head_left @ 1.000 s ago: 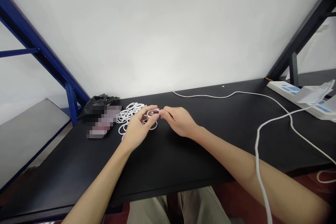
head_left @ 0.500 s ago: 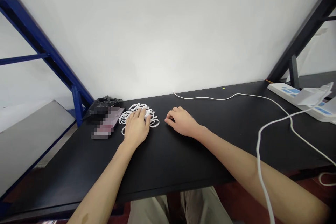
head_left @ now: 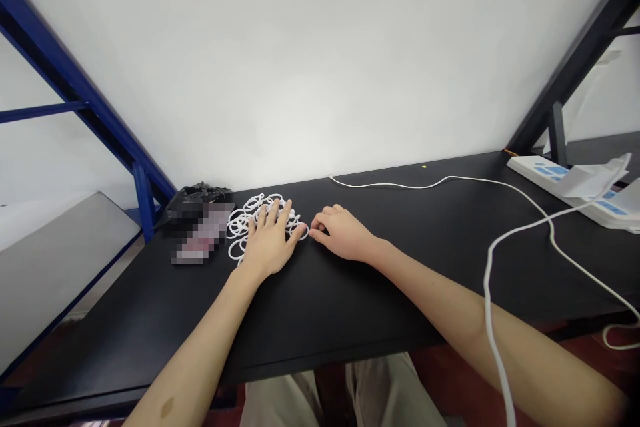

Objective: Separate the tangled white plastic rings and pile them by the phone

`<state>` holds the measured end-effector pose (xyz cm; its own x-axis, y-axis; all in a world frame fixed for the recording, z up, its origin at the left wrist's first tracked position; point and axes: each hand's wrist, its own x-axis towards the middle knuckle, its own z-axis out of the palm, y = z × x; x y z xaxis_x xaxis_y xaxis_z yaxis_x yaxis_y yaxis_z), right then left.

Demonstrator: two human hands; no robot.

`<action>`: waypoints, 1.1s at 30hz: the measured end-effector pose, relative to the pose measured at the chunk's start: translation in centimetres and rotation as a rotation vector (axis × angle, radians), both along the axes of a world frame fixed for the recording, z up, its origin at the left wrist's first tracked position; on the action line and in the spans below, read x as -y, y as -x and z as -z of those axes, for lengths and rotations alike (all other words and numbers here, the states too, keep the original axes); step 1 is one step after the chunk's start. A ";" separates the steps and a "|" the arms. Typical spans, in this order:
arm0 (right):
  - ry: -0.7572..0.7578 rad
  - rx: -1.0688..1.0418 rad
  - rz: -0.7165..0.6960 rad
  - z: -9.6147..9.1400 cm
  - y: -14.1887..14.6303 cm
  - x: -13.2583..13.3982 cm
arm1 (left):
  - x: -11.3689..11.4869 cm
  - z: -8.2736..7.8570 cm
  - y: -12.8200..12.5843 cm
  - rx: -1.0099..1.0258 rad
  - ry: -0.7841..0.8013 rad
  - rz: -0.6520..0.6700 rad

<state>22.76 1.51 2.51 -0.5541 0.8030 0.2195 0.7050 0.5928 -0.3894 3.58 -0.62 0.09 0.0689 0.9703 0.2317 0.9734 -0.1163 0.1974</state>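
On the black table [head_left: 330, 307] lies a loose pile of thin white rings [head_left: 235, 250], some with small knobs. My left hand [head_left: 270, 240] rests on the pile with its fingers spread, hiding part of it. Its thumb reaches toward a ring at the pile's right side. Just right of that ring is my right hand [head_left: 343, 233]. Its fingers are loosely curled, with a gap between thumb and index finger. The fingertips are at the ring's edge; whether they touch it I cannot tell.
Left of the pile are a blurred pinkish flat object [head_left: 205, 233] and a black plastic bag [head_left: 200, 193]. A white cable [head_left: 493, 280] passes over my right forearm. White panels with blue patches [head_left: 575, 190] lie at the right. Blue frame bars [head_left: 145, 200] rise at the left.
My left hand has spread its fingers and shifted slightly right, moving the rings toward my right hand. The right hand has moved slightly left, narrowing the gap to the pile.
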 end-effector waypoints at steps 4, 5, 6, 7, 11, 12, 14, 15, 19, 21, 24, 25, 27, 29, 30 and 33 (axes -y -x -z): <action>0.003 -0.007 -0.003 0.1 -0.1 0.0 | -0.8 -0.3 0.1 -0.007 0.042 0.032; 0.005 -0.011 -0.004 0.1 -0.1 0.0 | -1.1 -0.4 0.0 -0.014 0.056 0.037; 0.005 -0.016 -0.004 0.1 -0.2 -0.1 | -1.4 -0.6 0.0 -0.022 0.070 0.040; 0.005 -0.022 -0.005 0.2 -0.2 -0.1 | -1.6 -0.7 -0.1 -0.030 0.083 0.040; 0.011 -0.028 -0.007 0.1 -0.2 0.0 | -1.9 -0.8 -0.4 -0.050 0.072 0.014; 0.014 -0.025 -0.009 0.1 -0.2 0.0 | -1.9 -0.8 -0.5 -0.049 0.054 0.002; 0.019 -0.022 -0.011 -0.1 -0.2 0.1 | -1.6 -0.6 -0.6 -0.050 0.021 -0.020; 0.021 -0.017 -0.009 -0.1 -0.3 0.1 | -1.5 -0.5 -0.5 -0.053 0.010 -0.026; 0.010 0.025 0.036 -0.3 -0.3 0.0 | -1.2 -0.4 -0.2 -0.071 -0.010 -0.036; 0.001 0.046 0.076 -0.3 -0.4 -0.1 | -1.0 -0.4 -0.1 -0.069 -0.023 -0.040; -0.005 0.053 0.117 -0.1 -0.5 -0.3 | -0.9 -0.5 0.1 -0.059 -0.035 -0.039; -0.003 0.049 0.122 0.0 -0.6 -0.3 | -0.9 -0.6 0.2 -0.055 -0.033 -0.041; 0.002 0.042 0.122 0.1 -0.6 -0.4 | -0.9 -0.8 0.4 -0.051 -0.026 -0.058; 0.009 0.039 0.124 0.1 -0.6 -0.4 | -0.9 -0.9 0.7 -0.060 -0.013 -0.087; 0.010 0.039 0.125 0.1 -0.7 -0.4 | -0.9 -0.9 0.9 -0.067 -0.006 -0.103; 0.006 0.036 0.121 0.1 -0.7 -0.5 | -1.1 -0.7 1.5 -0.088 -0.003 -0.150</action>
